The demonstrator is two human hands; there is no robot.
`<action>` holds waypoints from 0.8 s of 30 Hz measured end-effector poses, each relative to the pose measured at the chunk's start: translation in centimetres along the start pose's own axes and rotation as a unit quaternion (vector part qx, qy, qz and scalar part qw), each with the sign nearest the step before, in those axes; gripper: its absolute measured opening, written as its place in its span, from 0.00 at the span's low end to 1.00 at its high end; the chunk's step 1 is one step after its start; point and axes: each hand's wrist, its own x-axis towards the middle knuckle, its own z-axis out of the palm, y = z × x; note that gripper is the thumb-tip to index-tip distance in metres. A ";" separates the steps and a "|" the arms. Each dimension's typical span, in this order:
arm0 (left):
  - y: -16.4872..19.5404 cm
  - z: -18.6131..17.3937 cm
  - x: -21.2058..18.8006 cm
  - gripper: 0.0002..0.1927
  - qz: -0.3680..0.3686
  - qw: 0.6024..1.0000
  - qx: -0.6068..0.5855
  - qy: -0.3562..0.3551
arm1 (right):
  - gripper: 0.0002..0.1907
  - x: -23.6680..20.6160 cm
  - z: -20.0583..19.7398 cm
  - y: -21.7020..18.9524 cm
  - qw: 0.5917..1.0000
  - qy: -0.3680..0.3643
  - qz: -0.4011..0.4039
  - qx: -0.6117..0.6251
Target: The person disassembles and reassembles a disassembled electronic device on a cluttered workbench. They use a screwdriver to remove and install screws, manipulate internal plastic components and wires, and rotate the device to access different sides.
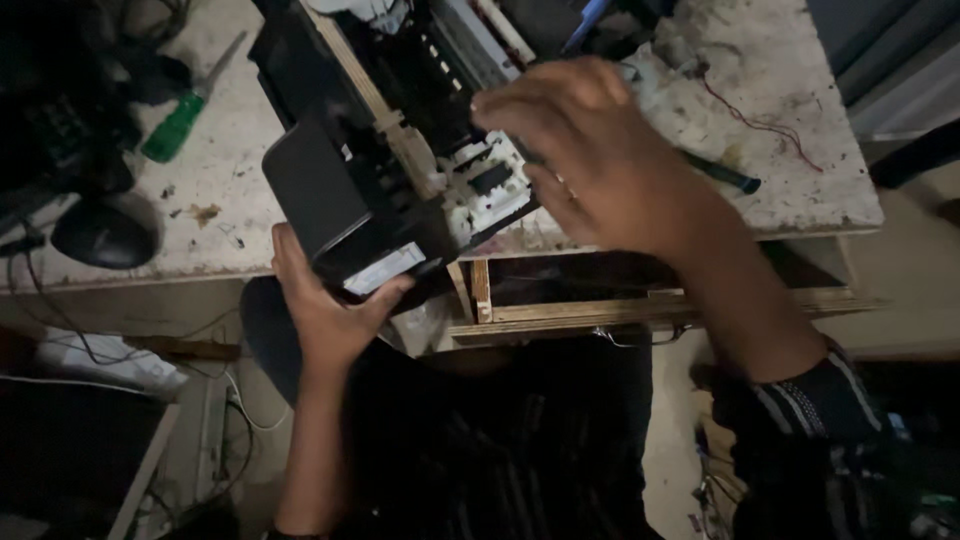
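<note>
Two hands (330, 310) (590, 165) on, seemingly, opened printer (370, 170)

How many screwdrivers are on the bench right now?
2: a green-handled screwdriver on the bench's left side, and a dark-handled screwdriver beyond the right hand. Others may be hidden under the printer.

We see one label (385, 268): a pale, oblong sticker on the near end of the black printer (340, 190), at that corner overhanging the tabletop (780, 80) edge. Its print is unreadable.
</note>
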 end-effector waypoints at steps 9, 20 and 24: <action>3.1 -1.7 1.9 0.51 0.025 1.000 -0.011 -0.010 | 0.26 -0.4 0.3 -1.0 0.998 -0.038 0.008 -0.056; 2.3 -0.6 1.5 0.53 -0.013 0.999 -0.039 -0.023 | 0.22 -1.0 0.4 0.7 0.998 -0.011 0.005 -0.068; 2.1 -0.5 1.3 0.56 -0.009 1.000 -0.024 -0.012 | 0.18 -2.3 0.1 0.7 0.997 0.043 0.028 -0.061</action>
